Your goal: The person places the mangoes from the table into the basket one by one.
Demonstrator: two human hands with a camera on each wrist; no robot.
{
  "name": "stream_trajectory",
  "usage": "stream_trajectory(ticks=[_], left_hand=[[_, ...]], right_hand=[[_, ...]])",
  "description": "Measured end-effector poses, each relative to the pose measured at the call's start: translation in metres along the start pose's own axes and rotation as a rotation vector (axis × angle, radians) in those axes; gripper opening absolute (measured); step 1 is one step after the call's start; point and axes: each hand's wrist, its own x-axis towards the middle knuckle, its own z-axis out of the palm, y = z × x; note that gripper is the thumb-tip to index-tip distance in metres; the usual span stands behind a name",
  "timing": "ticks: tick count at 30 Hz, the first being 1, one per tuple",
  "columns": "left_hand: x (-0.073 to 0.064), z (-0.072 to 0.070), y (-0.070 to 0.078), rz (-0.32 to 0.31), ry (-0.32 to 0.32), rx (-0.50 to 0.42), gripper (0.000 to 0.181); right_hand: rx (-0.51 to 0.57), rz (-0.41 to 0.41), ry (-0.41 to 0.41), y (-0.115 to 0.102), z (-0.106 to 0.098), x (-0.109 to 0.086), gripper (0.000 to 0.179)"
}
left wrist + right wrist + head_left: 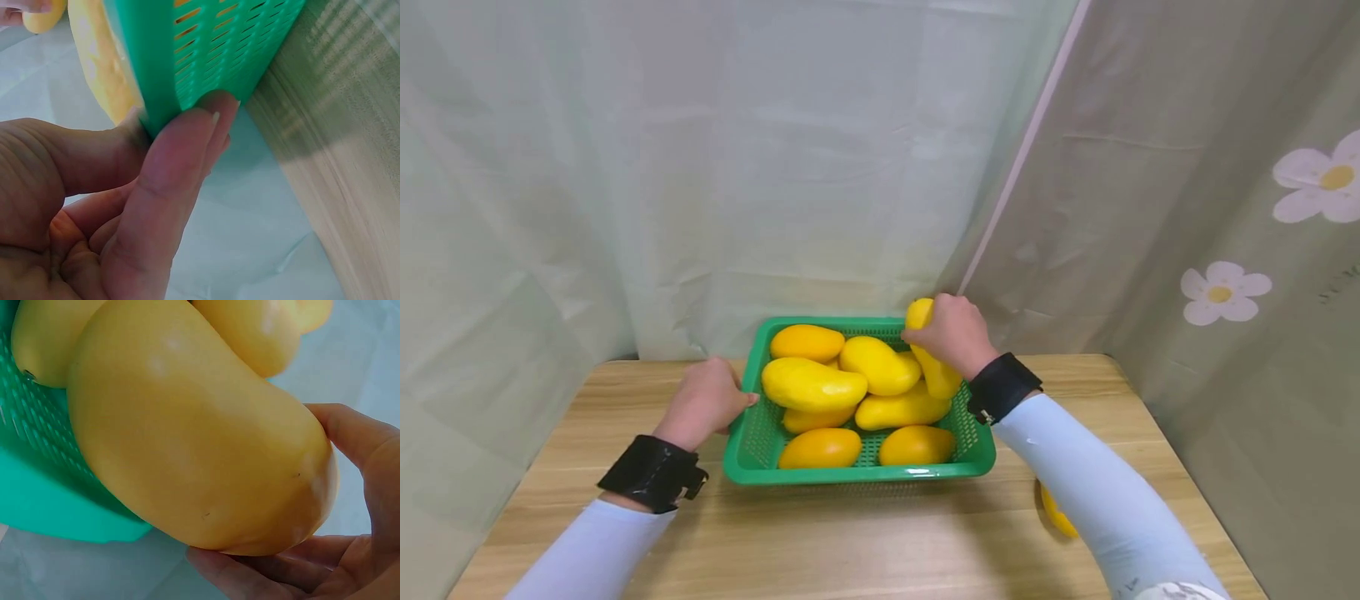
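Observation:
A green plastic basket with perforated sides holds several yellow mangoes. My left hand pinches the basket's left rim, thumb on the inner side and fingers against the outside, as the left wrist view shows. At the back right corner, my right hand grips one mango by its upper end, thumb on one side and fingers on the other. That mango is tilted, with its lower end inside the basket beside the other fruit. Part of it is hidden behind the hand in the head view.
Another mango lies on the wooden table to the right of the basket, partly covered by my right forearm. A pale curtain hangs right behind the table, and a flowered curtain stands along the right side.

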Motion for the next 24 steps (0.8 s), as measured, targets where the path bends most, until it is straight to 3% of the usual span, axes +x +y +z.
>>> stream_trajectory(ticks=[11,24], left_hand=[[-0.004,0.000,0.002,-0.004,0.011,-0.019,0.027],[-0.006,0.000,0.003,-0.011,0.004,-0.029,0.027]], right_hand=[[-0.082,0.025,-0.067,-0.001,0.013,0.004,0.049],[-0.038,0.030,-0.133,0.008,0.028,0.002,0.050]])
